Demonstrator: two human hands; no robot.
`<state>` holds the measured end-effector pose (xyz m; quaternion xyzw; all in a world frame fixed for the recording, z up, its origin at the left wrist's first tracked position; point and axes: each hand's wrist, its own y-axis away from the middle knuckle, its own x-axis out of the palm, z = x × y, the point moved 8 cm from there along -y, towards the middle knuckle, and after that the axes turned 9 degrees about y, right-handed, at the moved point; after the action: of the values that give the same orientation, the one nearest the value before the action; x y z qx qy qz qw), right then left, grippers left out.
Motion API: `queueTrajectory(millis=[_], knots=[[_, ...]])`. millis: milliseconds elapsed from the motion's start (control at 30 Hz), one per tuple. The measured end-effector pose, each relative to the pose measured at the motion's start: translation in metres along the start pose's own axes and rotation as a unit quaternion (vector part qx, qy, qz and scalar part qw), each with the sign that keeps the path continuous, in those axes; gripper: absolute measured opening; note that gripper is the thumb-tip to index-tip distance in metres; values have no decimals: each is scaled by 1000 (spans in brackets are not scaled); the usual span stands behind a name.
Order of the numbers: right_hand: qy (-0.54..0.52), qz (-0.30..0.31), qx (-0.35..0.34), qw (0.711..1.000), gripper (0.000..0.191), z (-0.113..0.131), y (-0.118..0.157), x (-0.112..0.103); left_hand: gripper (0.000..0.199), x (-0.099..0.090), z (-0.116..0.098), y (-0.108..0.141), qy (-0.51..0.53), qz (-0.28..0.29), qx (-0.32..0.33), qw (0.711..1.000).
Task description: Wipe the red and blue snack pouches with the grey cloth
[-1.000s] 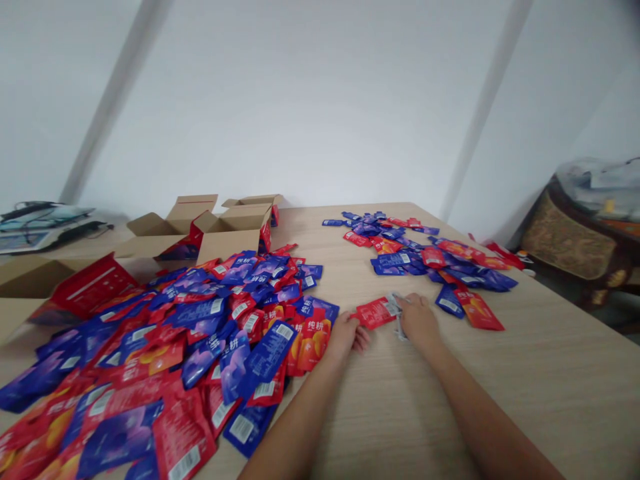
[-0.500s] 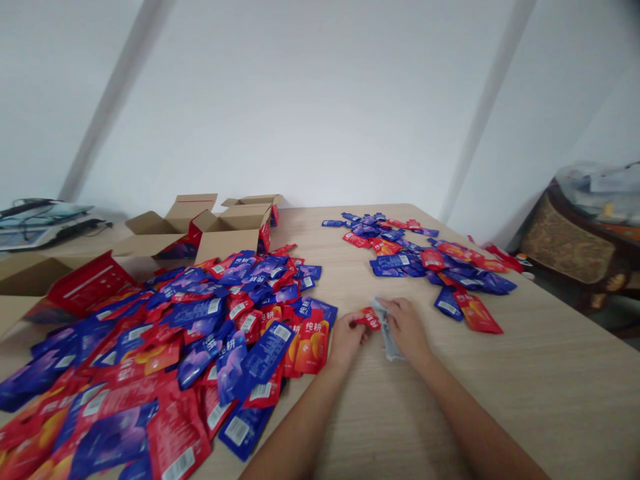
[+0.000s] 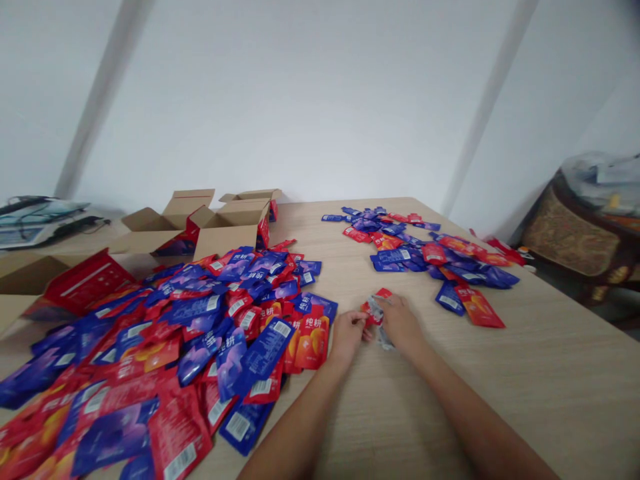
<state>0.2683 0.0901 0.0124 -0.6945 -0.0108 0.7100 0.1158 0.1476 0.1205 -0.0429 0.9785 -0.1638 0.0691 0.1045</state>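
Where the two hands meet, just right of and below the frame's centre, I log the following.

Item: one red pouch (image 3: 367, 309), low over the table (image 3: 540, 380), partly covered by fingers and cloth; from here I cannot tell whether it touches the tabletop.

Item: one grey cloth (image 3: 385, 339), crumpled, lying over part of the pouch and trailing below it.

Left hand (image 3: 348, 335): nearly closed, fingers curled, thumb and forefinger pinching the pouch's left edge.

Right hand (image 3: 400, 327): partly closed, fingers bent over the cloth, gripping it against the pouch; I cannot tell how tightly.

Large pile (image 3: 193, 310): red and blue pouches, overlapping at many angles, filling the lower left; its right edge lies just beside the left hand.

Smaller pile (image 3: 400, 257): red and blue pouches, loosely spread right of centre, beyond the right hand.

Boxes (image 3: 227, 240): four, cardboard, flaps open, red on some outer faces, left of centre to the left edge.

Clutter (image 3: 40, 223): pale, flat items with dark cables, far left.

Chair (image 3: 570, 243): patterned back, dark frame, right edge; clear plastic bag (image 3: 595, 177) above it.

Wall (image 3: 320, 100): white, across the top.
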Motion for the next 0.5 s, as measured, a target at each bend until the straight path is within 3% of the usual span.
queueTrajectory(millis=[100, 167, 267, 433, 500], knots=[[19, 5, 29, 999, 43, -8, -2, -4, 24, 2, -4, 2, 31, -6, 6, 999], [19, 0, 4, 1000, 41, 0, 0, -6, 36, 2, -5, 2, 29, -9, 3, 1000], [0, 1, -40, 999, 40, 11, 2, -5, 36, 2, -6, 3, -5, -5, 1, 1000], [35, 10, 41, 999, 43, -18, -6, -2, 33, -2, -5, 2, -12, -13, 11, 1000], [57, 6, 45, 997, 45, -19, -4, 0, 34, -3, -1, 1, -20, -15, -9, 1000]])
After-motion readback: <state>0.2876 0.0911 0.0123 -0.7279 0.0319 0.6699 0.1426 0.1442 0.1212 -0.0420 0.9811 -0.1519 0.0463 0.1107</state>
